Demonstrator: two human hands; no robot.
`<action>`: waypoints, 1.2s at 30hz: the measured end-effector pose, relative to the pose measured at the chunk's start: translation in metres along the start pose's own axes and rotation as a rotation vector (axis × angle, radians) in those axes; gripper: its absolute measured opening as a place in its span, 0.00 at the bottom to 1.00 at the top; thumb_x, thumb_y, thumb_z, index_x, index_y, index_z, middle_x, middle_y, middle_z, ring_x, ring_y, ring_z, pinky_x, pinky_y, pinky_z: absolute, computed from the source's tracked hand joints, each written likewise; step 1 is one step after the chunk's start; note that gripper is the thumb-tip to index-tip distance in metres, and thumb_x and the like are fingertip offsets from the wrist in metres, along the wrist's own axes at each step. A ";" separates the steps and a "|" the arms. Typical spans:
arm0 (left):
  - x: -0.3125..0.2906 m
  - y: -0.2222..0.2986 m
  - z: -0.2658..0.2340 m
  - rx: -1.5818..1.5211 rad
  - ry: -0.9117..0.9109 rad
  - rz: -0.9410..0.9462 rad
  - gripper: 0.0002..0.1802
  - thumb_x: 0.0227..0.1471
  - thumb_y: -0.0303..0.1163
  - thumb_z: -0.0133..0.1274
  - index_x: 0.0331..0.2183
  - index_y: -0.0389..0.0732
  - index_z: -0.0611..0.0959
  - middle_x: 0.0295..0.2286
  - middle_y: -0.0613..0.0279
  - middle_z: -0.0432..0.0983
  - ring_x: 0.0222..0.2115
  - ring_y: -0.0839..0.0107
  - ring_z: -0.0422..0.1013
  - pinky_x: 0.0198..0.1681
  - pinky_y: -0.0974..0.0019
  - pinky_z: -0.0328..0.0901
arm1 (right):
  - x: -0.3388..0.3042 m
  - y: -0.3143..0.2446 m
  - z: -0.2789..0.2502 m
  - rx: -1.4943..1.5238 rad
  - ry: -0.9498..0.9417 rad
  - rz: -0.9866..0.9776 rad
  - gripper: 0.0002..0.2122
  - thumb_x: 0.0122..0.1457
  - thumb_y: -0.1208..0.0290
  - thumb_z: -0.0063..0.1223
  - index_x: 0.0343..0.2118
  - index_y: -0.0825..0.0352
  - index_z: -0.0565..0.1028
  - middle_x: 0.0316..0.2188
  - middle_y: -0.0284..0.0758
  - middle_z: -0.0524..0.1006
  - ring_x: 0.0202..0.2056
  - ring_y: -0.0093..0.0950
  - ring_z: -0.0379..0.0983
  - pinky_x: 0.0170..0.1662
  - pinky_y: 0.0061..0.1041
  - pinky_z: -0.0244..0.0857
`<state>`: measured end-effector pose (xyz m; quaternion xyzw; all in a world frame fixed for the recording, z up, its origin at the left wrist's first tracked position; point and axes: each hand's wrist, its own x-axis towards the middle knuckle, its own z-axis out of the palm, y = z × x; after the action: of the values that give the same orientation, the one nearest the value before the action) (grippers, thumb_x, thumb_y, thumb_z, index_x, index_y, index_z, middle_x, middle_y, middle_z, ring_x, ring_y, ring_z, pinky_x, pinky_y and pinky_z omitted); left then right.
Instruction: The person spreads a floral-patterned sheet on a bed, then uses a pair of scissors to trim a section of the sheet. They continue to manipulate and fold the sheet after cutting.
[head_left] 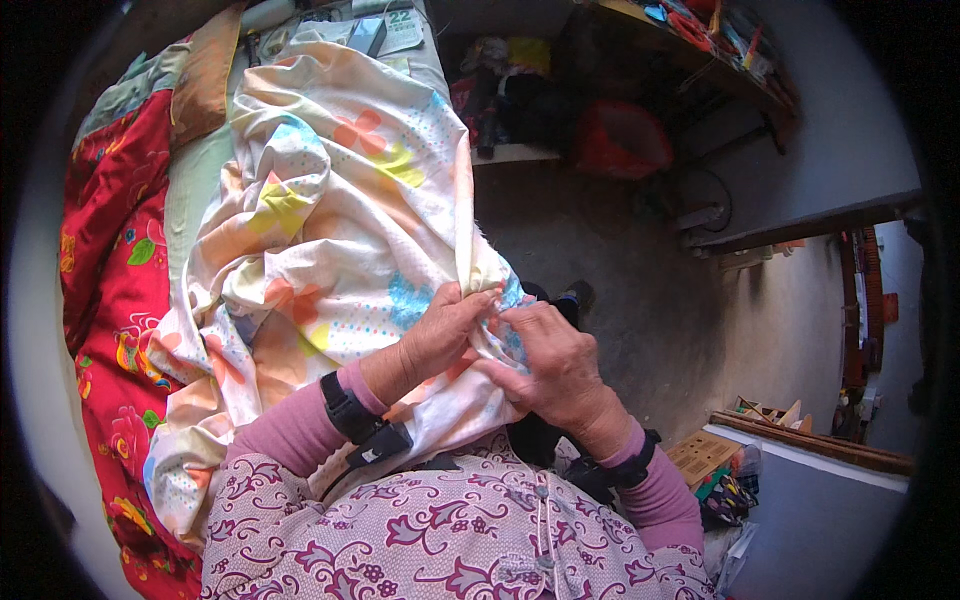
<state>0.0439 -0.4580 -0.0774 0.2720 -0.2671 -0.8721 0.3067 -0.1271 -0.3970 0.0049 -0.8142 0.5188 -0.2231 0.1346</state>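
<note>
A large white cloth [350, 270] printed with orange flowers, yellow patches and blue dots lies crumpled over the bed and spills toward my lap; it looks like a sheet or quilt cover. My left hand [447, 335] pinches its gathered right edge between thumb and fingers. Close beside it, my right hand [555, 360] also grips a fold of that edge, fingers bent and thumb pressed in. The two hands nearly touch. Anything small between the fingertips is too hidden to make out. Dark bands circle both my wrists.
A red flowered quilt [130, 300] runs along the bed's left side, with a brown pillow [205, 75] above it. A phone-like device [367, 36] and a calendar page lie at the far end. A red basket [622, 140] stands beyond the grey floor [640, 290]; a cardboard piece [705, 455] is at right.
</note>
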 end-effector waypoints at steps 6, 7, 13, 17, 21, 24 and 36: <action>0.005 0.001 0.000 0.199 -0.030 -0.090 0.36 0.65 0.58 0.42 0.55 0.32 0.71 0.49 0.52 0.73 0.49 0.66 0.72 0.54 0.59 0.69 | 0.003 0.013 0.023 -0.097 0.006 0.073 0.09 0.54 0.71 0.57 0.35 0.69 0.71 0.33 0.41 0.76 0.33 0.40 0.76 0.31 0.33 0.71; 0.005 0.002 0.001 0.275 -0.001 -0.053 0.36 0.65 0.58 0.42 0.55 0.33 0.71 0.49 0.51 0.74 0.48 0.65 0.72 0.53 0.58 0.69 | -0.002 0.023 0.022 0.023 0.038 0.129 0.07 0.55 0.73 0.54 0.35 0.68 0.71 0.32 0.41 0.76 0.32 0.41 0.76 0.31 0.34 0.71; -0.005 -0.001 0.006 1.014 0.015 0.128 0.31 0.60 0.47 0.55 0.53 0.32 0.72 0.48 0.44 0.74 0.46 0.58 0.75 0.48 0.58 0.70 | -0.040 0.093 0.025 0.814 0.291 0.776 0.08 0.63 0.69 0.54 0.35 0.70 0.76 0.27 0.28 0.77 0.30 0.18 0.70 0.32 0.24 0.67; -0.021 -0.003 0.007 1.376 -0.228 0.310 0.21 0.53 0.38 0.60 0.47 0.40 0.78 0.39 0.48 0.73 0.36 0.50 0.76 0.39 0.54 0.70 | -0.064 0.113 0.034 0.610 0.129 1.044 0.09 0.65 0.68 0.52 0.36 0.69 0.77 0.25 0.27 0.76 0.29 0.14 0.69 0.31 0.20 0.66; -0.031 0.002 0.012 1.468 -0.331 0.278 0.10 0.52 0.32 0.57 0.36 0.39 0.79 0.32 0.51 0.73 0.32 0.47 0.74 0.37 0.51 0.68 | -0.079 0.108 0.026 0.730 0.015 1.107 0.10 0.65 0.68 0.51 0.31 0.69 0.76 0.21 0.28 0.75 0.24 0.16 0.70 0.27 0.22 0.65; -0.036 0.012 0.016 1.429 -0.466 0.250 0.08 0.53 0.31 0.55 0.33 0.38 0.79 0.31 0.49 0.73 0.33 0.47 0.74 0.36 0.49 0.68 | -0.078 0.106 0.022 0.748 -0.030 1.114 0.10 0.64 0.67 0.51 0.31 0.69 0.76 0.20 0.29 0.75 0.23 0.19 0.72 0.26 0.23 0.67; -0.021 0.013 0.034 1.628 -0.280 0.188 0.11 0.51 0.35 0.57 0.32 0.37 0.79 0.29 0.46 0.77 0.31 0.46 0.75 0.35 0.48 0.69 | -0.038 0.096 0.044 0.281 -0.046 0.798 0.20 0.58 0.57 0.59 0.40 0.72 0.73 0.35 0.52 0.79 0.40 0.41 0.79 0.45 0.39 0.71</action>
<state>0.0413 -0.4420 -0.0386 0.2743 -0.8718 -0.4028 0.0494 -0.1946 -0.4041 -0.0847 -0.5280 0.7547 -0.2039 0.3318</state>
